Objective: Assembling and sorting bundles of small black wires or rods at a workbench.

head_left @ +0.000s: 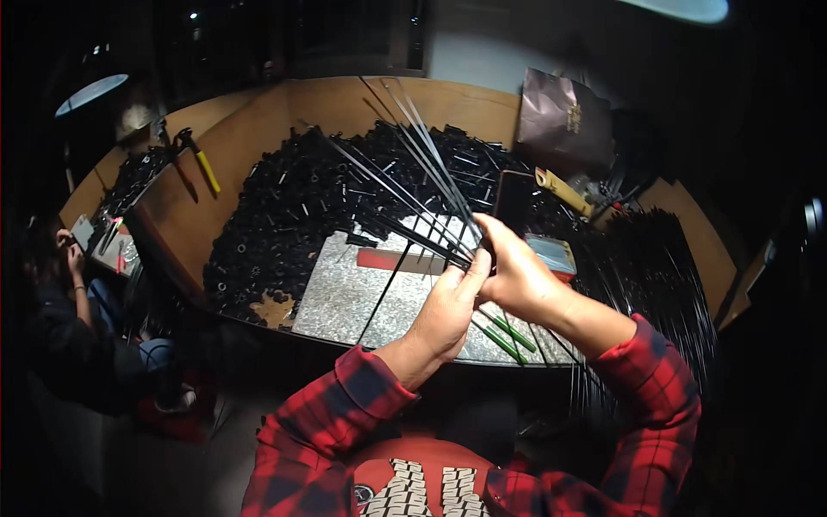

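Both of my hands meet over the front of the workbench, closed round a fanned bundle of long, thin dark rods (442,179). My left hand (438,320) grips the bundle from the left with its thumb on top. From the right, my right hand (523,274) wraps the same rods, its thumb and fingers close to the left hand's. The rods spread up and away over the bench, some toward the left. Below the hands lies a tool with two green handles (508,340); its head is hidden. A grey speckled board (332,297) lies underneath.
A big heap of small black parts (267,207) fills the bench behind the board. Many more thin rods (646,276) lie at the right. A red-sided block (375,259), a brown paper bag (560,121) and a yellow-handled tool (207,172) are around. Another person (77,319) sits at the left.
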Motion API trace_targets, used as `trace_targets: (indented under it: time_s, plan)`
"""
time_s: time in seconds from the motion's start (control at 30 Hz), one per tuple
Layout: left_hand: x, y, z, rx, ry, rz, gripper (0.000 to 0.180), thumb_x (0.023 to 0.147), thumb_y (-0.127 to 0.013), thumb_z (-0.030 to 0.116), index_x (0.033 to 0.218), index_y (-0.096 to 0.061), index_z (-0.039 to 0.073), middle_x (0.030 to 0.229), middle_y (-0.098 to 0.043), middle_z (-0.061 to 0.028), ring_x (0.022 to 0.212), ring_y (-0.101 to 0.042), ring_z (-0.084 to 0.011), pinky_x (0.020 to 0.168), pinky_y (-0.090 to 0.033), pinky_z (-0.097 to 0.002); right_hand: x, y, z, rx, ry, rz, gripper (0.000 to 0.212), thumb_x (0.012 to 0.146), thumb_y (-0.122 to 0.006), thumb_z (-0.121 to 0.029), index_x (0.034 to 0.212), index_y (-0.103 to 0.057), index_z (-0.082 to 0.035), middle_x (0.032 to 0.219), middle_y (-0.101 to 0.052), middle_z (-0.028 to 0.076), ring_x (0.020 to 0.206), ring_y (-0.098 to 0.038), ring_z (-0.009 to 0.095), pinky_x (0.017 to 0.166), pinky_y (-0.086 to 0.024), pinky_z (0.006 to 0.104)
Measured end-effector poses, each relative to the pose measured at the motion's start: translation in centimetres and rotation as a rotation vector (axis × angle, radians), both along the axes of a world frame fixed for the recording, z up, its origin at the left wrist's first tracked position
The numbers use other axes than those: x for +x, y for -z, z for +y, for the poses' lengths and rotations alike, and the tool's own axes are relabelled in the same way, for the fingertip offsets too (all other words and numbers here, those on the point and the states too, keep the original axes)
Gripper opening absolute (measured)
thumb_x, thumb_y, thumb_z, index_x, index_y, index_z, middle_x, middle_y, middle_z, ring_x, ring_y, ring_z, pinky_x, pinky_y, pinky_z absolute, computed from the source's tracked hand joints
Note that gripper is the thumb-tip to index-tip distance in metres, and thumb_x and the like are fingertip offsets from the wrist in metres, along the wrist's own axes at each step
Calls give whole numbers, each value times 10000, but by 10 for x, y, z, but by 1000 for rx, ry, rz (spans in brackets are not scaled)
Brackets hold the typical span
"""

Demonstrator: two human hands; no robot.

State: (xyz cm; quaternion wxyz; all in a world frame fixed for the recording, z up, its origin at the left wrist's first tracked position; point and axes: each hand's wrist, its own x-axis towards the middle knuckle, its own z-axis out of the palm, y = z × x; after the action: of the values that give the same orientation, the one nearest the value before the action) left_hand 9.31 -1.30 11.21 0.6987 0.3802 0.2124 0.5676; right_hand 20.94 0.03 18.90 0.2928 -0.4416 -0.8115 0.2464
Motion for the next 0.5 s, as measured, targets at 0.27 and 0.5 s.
trace_targets:
  time_s: [0.27,0.5]
  plan:
    - [-58,-7,37,5,-300,-221,577,984,-353,477,1182,-486,-48,1107,-604,-197,1055,-599,-304,878,-498,-395,-2,35,-5,-272,-128,-29,595,775,-750,-221,1218,-464,56,787,-628,138,671,-631,199,635,-520,304]
    - [-59,11,18,24,-220,-35,294,965,-521,211,1132,-544,-31,1080,-637,-150,974,-644,-227,864,-523,-352,-16,25,-10,-474,-1,107,248,880,-666,-220,910,-523,-19,662,-555,22,525,-527,78,445,-425,220]
